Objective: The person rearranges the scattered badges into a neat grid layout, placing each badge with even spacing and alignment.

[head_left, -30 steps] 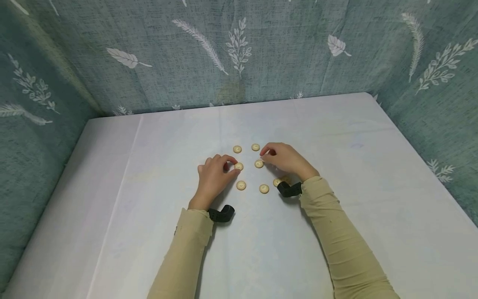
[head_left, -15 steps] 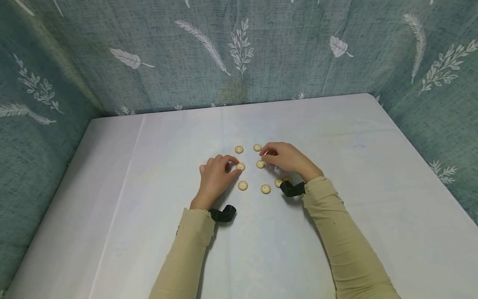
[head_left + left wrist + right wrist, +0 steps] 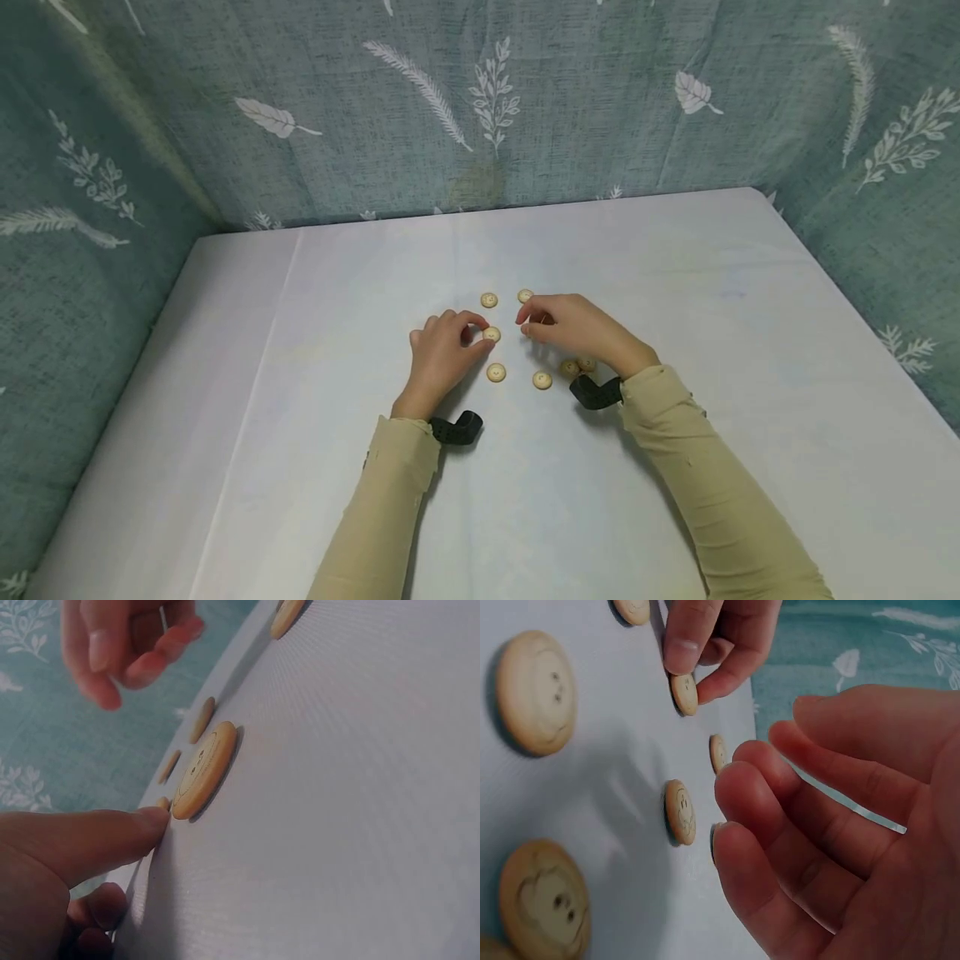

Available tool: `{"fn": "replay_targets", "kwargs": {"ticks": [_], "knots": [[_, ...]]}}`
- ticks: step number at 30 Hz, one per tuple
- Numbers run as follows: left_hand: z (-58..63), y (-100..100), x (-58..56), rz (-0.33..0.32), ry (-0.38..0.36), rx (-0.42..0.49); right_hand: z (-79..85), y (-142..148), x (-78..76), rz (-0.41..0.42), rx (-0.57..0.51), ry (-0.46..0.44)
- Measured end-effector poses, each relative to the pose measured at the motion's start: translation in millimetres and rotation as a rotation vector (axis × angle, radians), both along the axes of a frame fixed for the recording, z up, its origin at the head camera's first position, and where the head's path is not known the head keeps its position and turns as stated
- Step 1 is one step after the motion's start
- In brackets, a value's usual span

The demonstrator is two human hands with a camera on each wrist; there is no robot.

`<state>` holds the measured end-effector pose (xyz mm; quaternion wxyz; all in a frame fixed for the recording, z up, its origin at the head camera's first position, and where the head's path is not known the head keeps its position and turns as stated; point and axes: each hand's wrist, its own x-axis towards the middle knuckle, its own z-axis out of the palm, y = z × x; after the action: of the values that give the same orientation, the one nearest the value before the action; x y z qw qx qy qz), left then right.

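Observation:
Several round wooden buttons lie on the white table. My left hand (image 3: pixel 442 358) pinches one button (image 3: pixel 492 334) at its edge between thumb and index finger, on the tabletop. In the left wrist view the thumb mostly hides that button, and a nearer button (image 3: pixel 204 771) lies in front of it. My right hand (image 3: pixel 573 327) hovers over the right column with fingers loosely bent and nothing between them. Below its fingertips is a button (image 3: pixel 680 812), seen in the right wrist view and mostly hidden by the hand in the head view.
Two buttons lie at the far end, one left (image 3: pixel 489 300) and one right (image 3: pixel 525 295). Closer are a button (image 3: pixel 497 372) and another button (image 3: pixel 542 380). A pair, one button (image 3: pixel 570 368) beside another (image 3: pixel 587 363), sits near the right wrist camera (image 3: pixel 595 392). A green leaf-patterned curtain (image 3: pixel 337 125) surrounds the table.
My right hand has come slightly nearer, and its fingers now cover the button beneath that showed before. The left hand stays at its button. The head view has shifted slightly.

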<state>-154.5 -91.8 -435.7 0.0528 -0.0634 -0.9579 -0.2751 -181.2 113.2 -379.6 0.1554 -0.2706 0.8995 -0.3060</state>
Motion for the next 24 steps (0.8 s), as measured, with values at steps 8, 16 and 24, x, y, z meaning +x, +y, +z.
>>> {"fn": "replay_targets", "kwargs": {"ticks": [8, 16, 24], "knots": [[0.9, 0, 0.1, 0.002, -0.007, -0.003, 0.1, 14, 8.0, 0.017, -0.012, -0.002], [-0.7, 1, 0.4, -0.005, -0.013, 0.001, -4.8, 24, 9.4, 0.015, 0.028, -0.047], [2.0, -1, -0.6, -0.001, -0.021, 0.001, -3.4, 26, 7.3, 0.071, 0.078, -0.113]]}}
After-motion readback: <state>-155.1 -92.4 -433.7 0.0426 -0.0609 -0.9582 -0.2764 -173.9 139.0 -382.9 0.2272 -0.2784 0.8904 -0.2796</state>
